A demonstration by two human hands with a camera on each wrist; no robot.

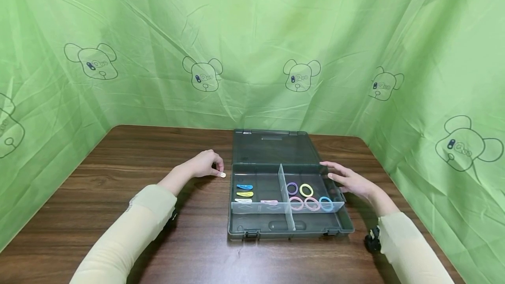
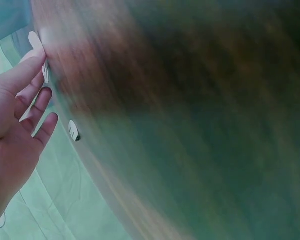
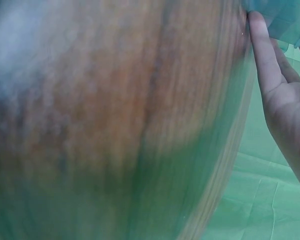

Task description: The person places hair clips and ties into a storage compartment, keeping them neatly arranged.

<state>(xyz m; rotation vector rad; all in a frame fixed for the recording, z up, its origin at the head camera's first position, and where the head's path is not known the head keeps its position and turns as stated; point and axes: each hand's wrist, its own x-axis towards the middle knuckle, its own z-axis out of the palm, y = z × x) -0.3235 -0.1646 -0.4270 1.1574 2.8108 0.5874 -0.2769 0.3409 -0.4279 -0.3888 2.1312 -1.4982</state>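
Observation:
My left hand (image 1: 206, 164) pinches a small white hair clip (image 1: 222, 175) between thumb and fingertips, just left of an open dark see-through box (image 1: 258, 228). In the left wrist view the clip (image 2: 36, 41) sticks out past the thumb tip. Another white clip (image 2: 73, 130) lies on the table below the fingers there. My right hand (image 1: 352, 183) rests at the box's right side with fingers extended. Inside the back left compartment are a blue clip (image 1: 244, 186), a yellow clip (image 1: 245, 194), a white clip (image 1: 243, 200) and a pink clip (image 1: 269, 202).
Several hair ties, including a purple one (image 1: 292, 188), a yellow one (image 1: 306, 190) and a blue one (image 1: 326, 204), lie in the back right compartment. Clear dividers (image 1: 252, 208) split the box. Its lid (image 1: 276, 148) leans back on the wooden table (image 1: 189, 227). Green curtains (image 1: 252, 21) surround the table.

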